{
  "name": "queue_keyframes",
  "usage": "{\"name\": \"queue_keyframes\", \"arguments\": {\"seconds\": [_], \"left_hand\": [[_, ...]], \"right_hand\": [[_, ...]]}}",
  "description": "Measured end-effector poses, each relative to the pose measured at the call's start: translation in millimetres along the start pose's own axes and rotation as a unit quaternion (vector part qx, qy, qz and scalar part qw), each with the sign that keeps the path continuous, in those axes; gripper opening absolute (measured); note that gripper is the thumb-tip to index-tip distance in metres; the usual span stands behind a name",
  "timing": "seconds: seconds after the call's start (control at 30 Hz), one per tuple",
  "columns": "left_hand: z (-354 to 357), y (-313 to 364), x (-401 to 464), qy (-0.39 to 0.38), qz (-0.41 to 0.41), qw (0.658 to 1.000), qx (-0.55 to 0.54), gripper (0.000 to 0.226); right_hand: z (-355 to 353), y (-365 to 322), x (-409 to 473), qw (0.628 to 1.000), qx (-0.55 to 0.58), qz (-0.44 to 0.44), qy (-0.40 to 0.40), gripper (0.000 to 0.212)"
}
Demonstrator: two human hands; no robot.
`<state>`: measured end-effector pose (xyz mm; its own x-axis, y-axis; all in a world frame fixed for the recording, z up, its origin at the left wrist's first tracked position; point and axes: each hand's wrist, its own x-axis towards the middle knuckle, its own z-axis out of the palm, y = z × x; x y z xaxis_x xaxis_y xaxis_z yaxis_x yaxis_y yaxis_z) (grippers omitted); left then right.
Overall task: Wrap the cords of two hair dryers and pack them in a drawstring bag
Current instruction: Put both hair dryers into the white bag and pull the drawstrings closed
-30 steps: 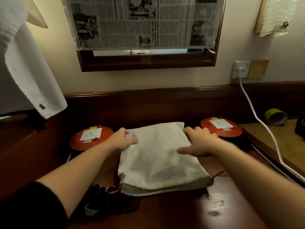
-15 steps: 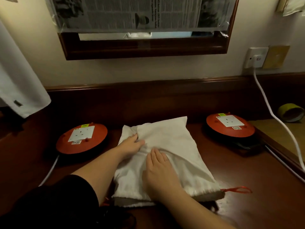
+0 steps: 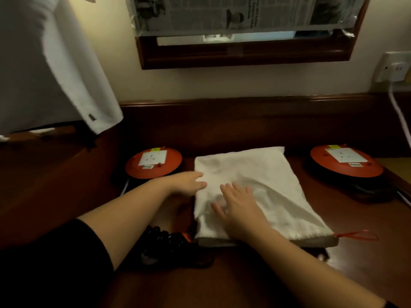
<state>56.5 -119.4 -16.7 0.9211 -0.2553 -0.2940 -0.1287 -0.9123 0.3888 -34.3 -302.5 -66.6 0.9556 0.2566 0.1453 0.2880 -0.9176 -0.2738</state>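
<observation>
A white drawstring bag (image 3: pixel 262 181) lies flat on the dark wooden desk (image 3: pixel 367 258), its mouth toward me and a red drawstring loop (image 3: pixel 355 234) sticking out at the right corner. My right hand (image 3: pixel 239 204) rests flat on the bag's near left part, fingers spread. My left hand (image 3: pixel 189 182) touches the bag's left edge with loosely extended fingers. A black coiled cord (image 3: pixel 164 238) of a hair dryer lies at the bag's near left corner, with a bit of orange beside it. The dryers themselves are hidden.
Two round orange cable reels stand on the desk, one left (image 3: pixel 153 163) and one right (image 3: pixel 345 161) of the bag. A white cable (image 3: pixel 398 107) hangs from a wall socket (image 3: pixel 392 67) at right. A white cloth (image 3: pixel 51 63) hangs at left. A framed mirror covered with newspaper (image 3: pixel 244 14) hangs above.
My right hand came from the bag's far right corner to its near left part and now lies flat. My left hand moved from the top of the bag to its left edge. The view shifted.
</observation>
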Motion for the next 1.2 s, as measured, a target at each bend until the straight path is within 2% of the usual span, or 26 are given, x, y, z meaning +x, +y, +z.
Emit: {"name": "queue_keyframes", "arguments": {"seconds": [0.07, 0.13, 0.27, 0.37, 0.5, 0.63, 0.7, 0.87, 0.97, 1.07, 1.2], "left_hand": [[-17, -2, -34, 0.026, 0.025, 0.999, 0.0, 0.056], [-34, -10, -71, 0.071, 0.036, 0.997, -0.024, 0.046], [-44, -57, -136, 0.169, 0.002, 0.982, -0.079, 0.033], [-27, -95, -172, 0.208, -0.068, 0.972, -0.079, 0.045], [4, -130, -199, 0.223, -0.115, 0.962, -0.103, 0.069], [23, -146, -209, 0.222, -0.155, 0.944, -0.19, 0.071], [28, -146, -211, 0.223, -0.147, 0.941, -0.207, 0.069], [15, -136, -206, 0.234, -0.098, 0.943, -0.215, 0.071], [-1, -117, -192, 0.204, -0.06, 0.947, -0.24, 0.083], [-11, -86, -173, 0.171, -0.019, 0.957, -0.232, 0.074], [-4, -40, -148, 0.141, 0.052, 0.965, -0.216, 0.066]], "right_hand": [[-6, -24, -6, 0.996, 0.07, -0.049, 0.008, 0.065], [-11, -52, -13, 0.987, 0.12, -0.102, -0.031, 0.066], [-13, -99, -27, 0.969, 0.121, -0.189, -0.099, 0.077], [-1, -123, -31, 0.969, 0.066, -0.212, -0.109, 0.09], [12, -145, -27, 0.972, 0.081, -0.209, -0.07, 0.096], [17, -145, -22, 0.968, 0.069, -0.232, -0.068, 0.111], [20, -141, -21, 0.964, 0.054, -0.248, -0.072, 0.109], [8, -127, -27, 0.969, 0.077, -0.234, -0.019, 0.087], [-14, -110, -37, 0.972, 0.1, -0.213, -0.028, 0.089], [-34, -81, -52, 0.974, 0.094, -0.205, -0.028, 0.093], [-51, -37, -82, 0.974, 0.162, -0.154, 0.027, 0.091]]}}
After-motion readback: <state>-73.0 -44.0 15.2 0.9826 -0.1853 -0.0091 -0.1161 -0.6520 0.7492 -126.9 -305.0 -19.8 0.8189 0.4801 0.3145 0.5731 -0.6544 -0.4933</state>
